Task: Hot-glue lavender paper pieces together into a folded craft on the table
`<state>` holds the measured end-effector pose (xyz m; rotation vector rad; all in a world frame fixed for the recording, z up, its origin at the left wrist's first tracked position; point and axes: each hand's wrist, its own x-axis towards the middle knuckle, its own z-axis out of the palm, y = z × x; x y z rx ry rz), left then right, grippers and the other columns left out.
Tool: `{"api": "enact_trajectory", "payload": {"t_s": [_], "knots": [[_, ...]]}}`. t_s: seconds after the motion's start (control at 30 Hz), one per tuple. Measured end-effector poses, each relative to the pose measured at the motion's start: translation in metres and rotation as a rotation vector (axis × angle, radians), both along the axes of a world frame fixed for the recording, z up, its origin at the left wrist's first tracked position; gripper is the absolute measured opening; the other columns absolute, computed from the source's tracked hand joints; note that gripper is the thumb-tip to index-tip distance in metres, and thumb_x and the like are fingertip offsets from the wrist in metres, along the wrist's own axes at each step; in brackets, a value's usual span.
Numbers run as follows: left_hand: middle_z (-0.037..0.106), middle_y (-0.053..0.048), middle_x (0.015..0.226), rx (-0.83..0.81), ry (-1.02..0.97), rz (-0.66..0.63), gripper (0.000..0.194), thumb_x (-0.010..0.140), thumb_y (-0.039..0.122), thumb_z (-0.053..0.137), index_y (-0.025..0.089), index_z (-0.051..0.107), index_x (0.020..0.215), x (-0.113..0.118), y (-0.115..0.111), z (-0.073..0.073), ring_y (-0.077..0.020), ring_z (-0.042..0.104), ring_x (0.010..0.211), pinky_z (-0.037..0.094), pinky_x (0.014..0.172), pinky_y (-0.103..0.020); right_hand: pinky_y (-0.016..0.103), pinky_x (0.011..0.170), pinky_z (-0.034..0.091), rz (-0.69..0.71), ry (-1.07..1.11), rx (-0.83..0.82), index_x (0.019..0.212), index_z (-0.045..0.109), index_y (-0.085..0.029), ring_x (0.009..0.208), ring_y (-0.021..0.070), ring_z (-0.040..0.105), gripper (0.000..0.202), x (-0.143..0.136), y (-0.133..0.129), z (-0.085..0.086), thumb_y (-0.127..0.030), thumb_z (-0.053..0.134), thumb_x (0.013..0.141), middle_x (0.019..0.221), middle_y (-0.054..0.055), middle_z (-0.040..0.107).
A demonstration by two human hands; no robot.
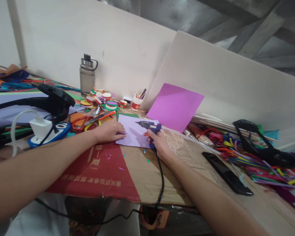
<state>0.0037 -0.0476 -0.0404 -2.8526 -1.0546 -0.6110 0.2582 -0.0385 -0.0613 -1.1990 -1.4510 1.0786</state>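
A light purple sheet of paper lies on the cardboard-covered table. My right hand is wrapped round a dark blue glue gun, its nozzle pointing left above the sheet and its black cord trailing down over the table edge. At the sheet's left edge rests my left hand, its fingers close together on the paper; whether they pinch the edge is too small to tell. Behind the sheet a brighter purple sheet leans against a white board.
Scissors and a blue power strip with a white plug lie left. Ribbon rolls, a bottle and a pen cup stand behind. A black phone and coloured pipe cleaners are right.
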Motion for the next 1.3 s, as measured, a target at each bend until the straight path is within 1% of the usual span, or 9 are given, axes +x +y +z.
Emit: {"api": "enact_trajectory", "payload": {"t_s": [0.13,0.27,0.43,0.53,0.67,0.93,1.13,1.3], "knots": [[0.072,-0.006,0.087,0.004,-0.018,0.016,0.021,0.089,0.029,0.055,0.016,0.072,0.087,0.001,0.000,-0.001,-0.0162,0.062,0.083,0.040,0.076,-0.025,0.026,0.047,0.030,-0.001,-0.002,-0.004,0.072,0.065,-0.018,0.047,0.0116,0.043,0.037,0.000,0.000,0.000,-0.055,0.062,0.073,0.053,-0.001,0.051],[0.072,-0.006,0.090,-0.024,0.006,0.014,0.022,0.089,0.030,0.054,0.017,0.072,0.089,0.000,0.001,-0.001,-0.0169,0.062,0.087,0.040,0.077,-0.026,0.026,0.048,0.030,0.000,-0.004,0.016,0.073,0.065,-0.018,0.048,0.0114,0.043,0.036,0.001,-0.001,0.001,-0.053,0.062,0.074,0.053,-0.001,0.051],[0.072,-0.005,0.087,-0.033,0.006,0.022,0.023,0.090,0.031,0.053,0.017,0.071,0.084,0.001,0.001,0.001,-0.0158,0.062,0.085,0.040,0.075,-0.025,0.027,0.050,0.031,0.000,-0.028,0.065,0.076,0.066,-0.018,0.048,0.0116,0.043,0.034,-0.001,-0.008,0.007,-0.052,0.060,0.076,0.054,-0.001,0.052],[0.071,-0.004,0.084,-0.021,-0.003,0.019,0.022,0.089,0.030,0.054,0.017,0.071,0.083,0.002,0.000,0.001,-0.0155,0.062,0.082,0.040,0.074,-0.024,0.027,0.050,0.032,0.018,0.000,0.044,0.076,0.066,-0.018,0.048,0.0113,0.043,0.034,-0.004,-0.012,0.008,-0.051,0.059,0.076,0.053,-0.001,0.052],[0.071,-0.005,0.085,0.012,-0.041,-0.016,0.023,0.090,0.033,0.054,0.017,0.071,0.084,0.002,-0.002,-0.001,-0.0155,0.062,0.081,0.041,0.075,-0.025,0.026,0.050,0.034,0.053,0.012,0.001,0.073,0.065,-0.018,0.048,0.0113,0.044,0.034,-0.008,-0.014,0.005,-0.051,0.061,0.075,0.053,-0.001,0.051],[0.072,-0.006,0.091,-0.018,-0.026,0.013,0.025,0.087,0.039,0.058,0.018,0.072,0.092,-0.001,0.000,0.001,-0.0163,0.063,0.085,0.041,0.074,-0.024,0.025,0.048,0.033,0.065,0.048,-0.024,0.071,0.064,-0.018,0.049,0.0114,0.045,0.035,-0.007,-0.010,0.001,-0.053,0.063,0.073,0.054,-0.001,0.052],[0.072,-0.005,0.096,-0.015,0.018,0.034,0.024,0.088,0.038,0.057,0.019,0.071,0.096,-0.003,0.000,0.001,-0.0172,0.064,0.090,0.042,0.078,-0.024,0.025,0.048,0.034,0.059,0.057,-0.011,0.069,0.064,-0.018,0.048,0.0108,0.045,0.031,-0.008,-0.009,0.000,-0.049,0.062,0.074,0.052,-0.001,0.052],[0.073,-0.003,0.101,-0.063,0.041,0.049,0.023,0.088,0.034,0.056,0.022,0.071,0.101,-0.001,-0.002,0.003,-0.0171,0.064,0.093,0.042,0.080,-0.024,0.024,0.047,0.034,0.048,0.081,-0.024,0.073,0.065,-0.017,0.048,0.0108,0.045,0.036,-0.006,-0.009,0.003,-0.052,0.063,0.072,0.054,0.000,0.053]]}}
